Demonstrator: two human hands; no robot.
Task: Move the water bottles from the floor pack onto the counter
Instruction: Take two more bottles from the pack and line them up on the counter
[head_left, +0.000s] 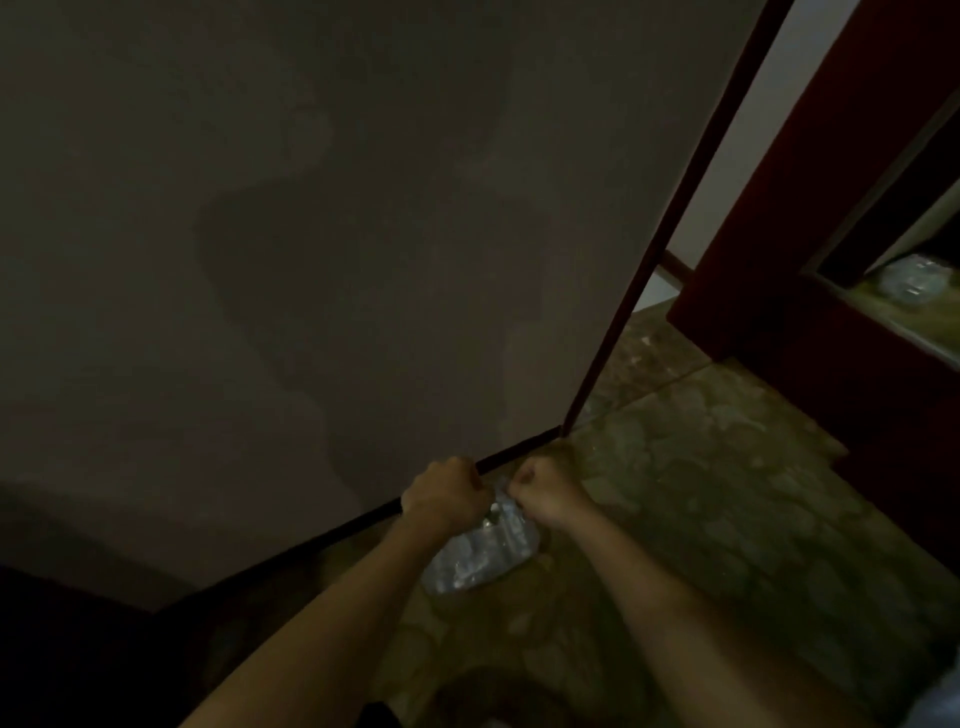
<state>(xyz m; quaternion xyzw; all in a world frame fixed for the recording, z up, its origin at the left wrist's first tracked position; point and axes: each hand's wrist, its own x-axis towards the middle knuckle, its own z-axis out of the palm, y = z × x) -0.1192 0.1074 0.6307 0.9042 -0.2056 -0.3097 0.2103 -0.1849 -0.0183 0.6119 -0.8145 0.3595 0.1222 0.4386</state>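
Step in hand, as judged: tearing open the plastic wrap of the pack (480, 551) to free the bottles. To do it well, pull the two fists apart along the top seam, not upward, so the pack stays on the floor (691, 483) and no bottle rolls out; widen the hole enough for one bottle before reaching in.

Left hand (441, 493): fingers curled tight into a fist, appearing to pinch the wrap at the pack's top edge. Right hand (545, 491): likewise fisted, just beside the left, gripping the same bunch of film. Exact contact blurred in dim light.

Pack lies directly below both hands, on the floor against the wall (311, 234). Far right of the right hand, another clear plastic bundle (911, 283) rests on a raised ledge; whether that is the counter, cannot tell.
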